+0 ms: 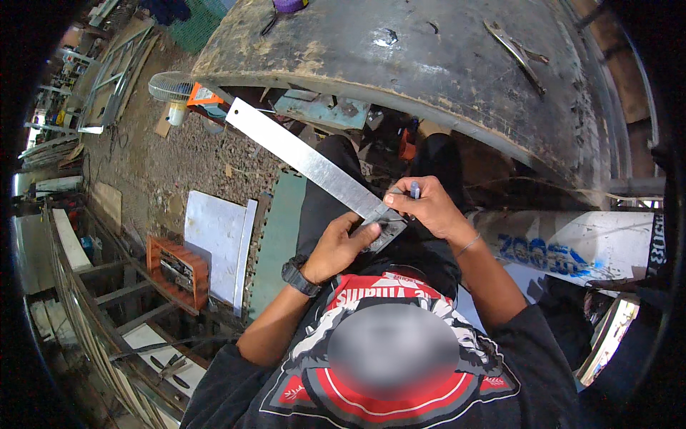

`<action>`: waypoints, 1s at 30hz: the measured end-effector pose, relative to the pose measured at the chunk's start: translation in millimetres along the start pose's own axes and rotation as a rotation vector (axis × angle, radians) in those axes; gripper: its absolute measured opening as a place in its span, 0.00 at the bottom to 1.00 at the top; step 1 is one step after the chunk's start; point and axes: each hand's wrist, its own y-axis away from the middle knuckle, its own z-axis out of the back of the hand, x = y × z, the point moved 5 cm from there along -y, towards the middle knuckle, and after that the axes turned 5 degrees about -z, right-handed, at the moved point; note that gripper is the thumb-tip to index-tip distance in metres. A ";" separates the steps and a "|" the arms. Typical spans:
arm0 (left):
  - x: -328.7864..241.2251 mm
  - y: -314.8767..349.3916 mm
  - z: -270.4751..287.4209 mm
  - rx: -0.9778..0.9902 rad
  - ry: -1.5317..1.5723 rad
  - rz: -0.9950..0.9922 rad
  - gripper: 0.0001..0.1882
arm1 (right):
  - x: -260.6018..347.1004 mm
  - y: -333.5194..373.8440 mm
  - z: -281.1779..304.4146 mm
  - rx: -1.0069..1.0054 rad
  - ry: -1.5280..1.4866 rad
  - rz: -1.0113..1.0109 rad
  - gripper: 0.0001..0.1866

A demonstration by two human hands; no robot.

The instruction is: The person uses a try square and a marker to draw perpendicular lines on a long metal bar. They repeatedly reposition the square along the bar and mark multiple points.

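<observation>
A long flat silvery metal strip (304,159), with a small hole near its far end, slants across my lap from upper left to lower right. My left hand (341,247) closes around its near end, thumb on top. A grey piece (389,232) lies at that end, partly hidden by my fingers; I cannot make out its kind. In my closed right hand (429,207) is a marker (414,190), its dark end rising above the fingers. The right fingertips are at the strip's near end, close to the left thumb. The marker's tip is hidden.
A worn dark-topped workbench (343,43) stands ahead, with pliers-like tool (516,56) on it. A fan (171,87) is at the far left. Beside me on the left are a pale sheet (214,243) and an orange crate (175,268). A white cylinder (572,243) lies right.
</observation>
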 end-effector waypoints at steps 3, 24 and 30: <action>2.7 0.3 1.0 -0.028 0.010 0.004 0.11 | 0.7 3.3 -2.2 0.035 -0.062 0.009 0.13; 23.5 -5.0 -1.6 0.006 0.203 0.070 0.11 | -8.4 8.3 2.4 -0.007 0.000 0.051 0.17; 15.8 -4.7 -2.1 0.004 0.245 0.058 0.12 | -5.8 10.1 2.0 -0.011 -0.022 0.026 0.17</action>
